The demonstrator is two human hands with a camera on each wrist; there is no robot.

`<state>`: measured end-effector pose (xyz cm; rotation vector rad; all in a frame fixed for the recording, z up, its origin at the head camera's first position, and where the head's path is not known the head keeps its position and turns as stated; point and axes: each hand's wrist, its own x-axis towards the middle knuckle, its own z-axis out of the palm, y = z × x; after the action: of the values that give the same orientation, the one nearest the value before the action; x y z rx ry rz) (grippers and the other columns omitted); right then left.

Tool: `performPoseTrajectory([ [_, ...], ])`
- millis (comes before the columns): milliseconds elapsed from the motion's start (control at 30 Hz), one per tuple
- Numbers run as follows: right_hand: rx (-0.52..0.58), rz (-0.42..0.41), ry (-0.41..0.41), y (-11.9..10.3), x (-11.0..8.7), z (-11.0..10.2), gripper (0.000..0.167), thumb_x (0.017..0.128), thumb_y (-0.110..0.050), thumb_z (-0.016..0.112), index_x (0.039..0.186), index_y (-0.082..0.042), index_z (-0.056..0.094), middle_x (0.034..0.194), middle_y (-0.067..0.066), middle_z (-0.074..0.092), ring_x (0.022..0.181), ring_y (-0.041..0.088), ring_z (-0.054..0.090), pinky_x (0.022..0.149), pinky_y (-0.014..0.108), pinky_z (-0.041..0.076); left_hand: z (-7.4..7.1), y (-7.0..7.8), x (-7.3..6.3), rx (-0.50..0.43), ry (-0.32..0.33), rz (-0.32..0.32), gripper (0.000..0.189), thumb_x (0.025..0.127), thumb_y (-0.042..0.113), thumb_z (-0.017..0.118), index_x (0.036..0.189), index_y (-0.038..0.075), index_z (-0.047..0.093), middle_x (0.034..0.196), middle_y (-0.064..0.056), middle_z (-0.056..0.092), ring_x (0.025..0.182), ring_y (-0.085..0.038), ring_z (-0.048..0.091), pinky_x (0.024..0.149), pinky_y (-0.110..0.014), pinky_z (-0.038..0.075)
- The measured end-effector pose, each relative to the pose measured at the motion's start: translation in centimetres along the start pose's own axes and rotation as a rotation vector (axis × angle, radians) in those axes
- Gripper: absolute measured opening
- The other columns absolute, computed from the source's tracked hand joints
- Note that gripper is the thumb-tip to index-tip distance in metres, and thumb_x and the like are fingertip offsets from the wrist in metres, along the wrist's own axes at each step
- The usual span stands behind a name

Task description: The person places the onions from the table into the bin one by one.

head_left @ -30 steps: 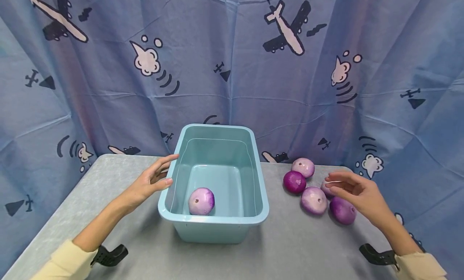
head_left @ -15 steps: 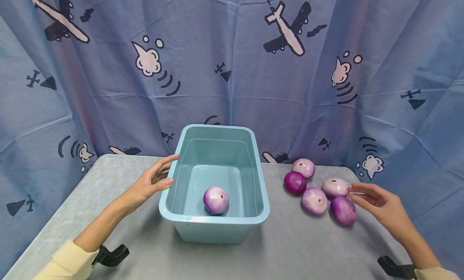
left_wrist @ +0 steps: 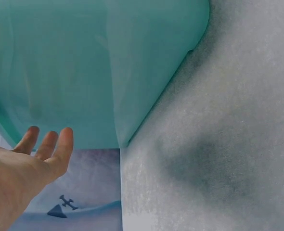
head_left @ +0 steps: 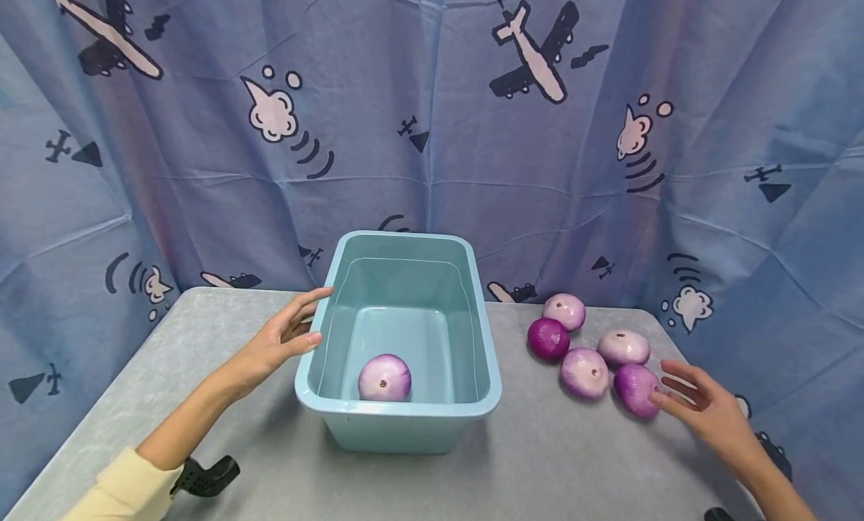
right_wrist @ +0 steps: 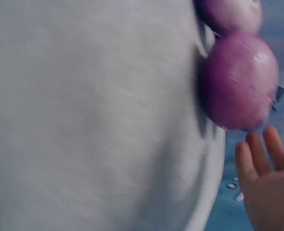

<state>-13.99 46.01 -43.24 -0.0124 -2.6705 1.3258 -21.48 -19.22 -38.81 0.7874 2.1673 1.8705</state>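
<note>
A light blue plastic tub point(head_left: 398, 409) stands mid-table with one purple onion point(head_left: 385, 378) inside, towards its near end. My left hand point(head_left: 286, 330) touches the tub's left rim, fingers extended; the left wrist view shows that hand point(left_wrist: 33, 161) beside the tub's outer wall point(left_wrist: 60, 72). On the right lie several purple onions in a cluster. My right hand point(head_left: 705, 405) is beside the nearest one, a deep purple onion point(head_left: 637, 390), fingers spread and loosely bent. The right wrist view shows its fingertips close to an onion point(right_wrist: 240, 82); whether they touch it I cannot tell.
Behind the right-hand onion sit a pale onion point(head_left: 624, 348), another pale one point(head_left: 584, 373), a dark one point(head_left: 548, 339) and one at the back point(head_left: 564, 312). A grey table point(head_left: 540, 461) lies below. A blue printed curtain point(head_left: 432, 131) hangs behind it.
My right hand has moved right and towards the front, from over the cluster's back onion to the nearest one. The onion in the tub has rolled right, then back left. My left hand stays put.
</note>
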Motion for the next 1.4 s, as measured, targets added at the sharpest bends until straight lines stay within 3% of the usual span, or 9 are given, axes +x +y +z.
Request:
performPoseTrajectory([
  [167, -0.025, 0.056, 0.005, 0.7, -0.3, 1.5, 0.077, 0.095, -0.019, 0.076, 0.148, 0.012, 0.030, 0.143, 0.037, 0.038, 0.097, -0.022, 0.043, 0.076, 0.008, 0.046, 0.0, 0.0, 0.0, 0.003, 0.000, -0.002, 0.064, 0.102, 0.017, 0.058, 0.160, 0.019, 0.030, 0.152, -0.020, 0.040, 0.133, -0.041, 0.044, 0.099, -0.047, 0.044],
  [433, -0.021, 0.090, 0.029, 0.9, -0.1, 2.5, 0.081, 0.094, -0.022, 0.077, 0.150, 0.012, 0.028, 0.144, 0.039, 0.037, 0.095, -0.023, 0.039, 0.076, 0.004, 0.041, 0.0, 0.0, 0.0, 0.000, 0.000, -0.002, 0.064, 0.102, 0.017, 0.058, 0.160, 0.019, 0.030, 0.152, -0.021, 0.039, 0.133, -0.047, 0.041, 0.100, -0.048, 0.043],
  [633, -0.054, 0.096, 0.050, 0.9, -0.1, 2.8, 0.078, 0.094, -0.026, 0.077, 0.149, 0.008, 0.034, 0.144, 0.036, 0.040, 0.095, -0.020, 0.040, 0.075, 0.004, 0.040, 0.0, 0.0, 0.0, 0.009, -0.002, -0.002, 0.064, 0.102, 0.017, 0.058, 0.160, 0.019, 0.030, 0.152, -0.020, 0.040, 0.133, -0.040, 0.044, 0.100, -0.050, 0.042],
  [733, -0.078, 0.086, 0.060, 0.7, 0.1, 2.9, 0.075, 0.094, -0.027, 0.077, 0.148, 0.008, 0.037, 0.142, 0.035, 0.043, 0.104, -0.003, 0.054, 0.075, 0.004, 0.039, -0.1, 0.0, -0.2, 0.014, 0.006, -0.004, 0.064, 0.102, 0.017, 0.058, 0.160, 0.020, 0.031, 0.151, -0.019, 0.040, 0.133, -0.039, 0.044, 0.100, -0.052, 0.042],
  [800, -0.085, 0.086, 0.061, 0.5, 0.2, 2.9, 0.075, 0.094, -0.027, 0.077, 0.148, 0.007, 0.038, 0.142, 0.035, 0.044, 0.114, 0.021, 0.059, 0.075, 0.005, 0.039, -0.2, 0.0, -0.2, 0.018, 0.013, -0.007, 0.064, 0.102, 0.017, 0.059, 0.159, 0.020, 0.032, 0.151, -0.018, 0.040, 0.134, -0.039, 0.043, 0.100, -0.053, 0.041],
  [900, -0.089, 0.104, 0.056, 0.4, 0.2, 3.0, 0.076, 0.095, -0.030, 0.076, 0.149, 0.008, 0.037, 0.142, 0.036, 0.043, 0.123, 0.051, 0.049, 0.074, 0.005, 0.039, -0.2, 0.1, -0.3, 0.020, 0.017, -0.009, 0.064, 0.101, 0.017, 0.060, 0.159, 0.020, 0.033, 0.153, -0.018, 0.039, 0.136, -0.041, 0.040, 0.100, -0.055, 0.041],
  [1133, -0.074, 0.182, 0.044, 0.1, 0.0, 2.8, 0.080, 0.095, -0.036, 0.074, 0.150, 0.007, 0.034, 0.144, 0.036, 0.040, 0.127, 0.055, 0.044, 0.070, 0.006, 0.040, -0.2, 0.2, -0.2, 0.027, 0.018, -0.012, 0.063, 0.101, 0.018, 0.060, 0.159, 0.021, 0.034, 0.156, -0.015, 0.036, 0.140, -0.044, 0.034, 0.102, -0.060, 0.037],
  [1300, -0.104, 0.222, 0.042, -0.6, 0.1, 2.1, 0.086, 0.094, -0.042, 0.074, 0.152, 0.005, 0.032, 0.146, 0.036, 0.039, 0.129, 0.056, 0.041, 0.083, 0.025, 0.053, 0.0, 0.3, -0.2, 0.029, 0.024, -0.009, 0.063, 0.101, 0.017, 0.061, 0.159, 0.020, 0.035, 0.156, -0.015, 0.036, 0.140, -0.044, 0.033, 0.104, -0.062, 0.034],
  [1400, -0.110, 0.219, 0.055, -0.9, 0.1, 1.7, 0.087, 0.093, -0.044, 0.075, 0.152, 0.005, 0.033, 0.146, 0.036, 0.039, 0.129, 0.056, 0.041, 0.078, 0.016, 0.051, 0.0, 0.3, -0.2, 0.030, 0.030, -0.010, 0.063, 0.101, 0.016, 0.062, 0.158, 0.019, 0.036, 0.157, -0.015, 0.035, 0.141, -0.043, 0.032, 0.105, -0.063, 0.031],
])
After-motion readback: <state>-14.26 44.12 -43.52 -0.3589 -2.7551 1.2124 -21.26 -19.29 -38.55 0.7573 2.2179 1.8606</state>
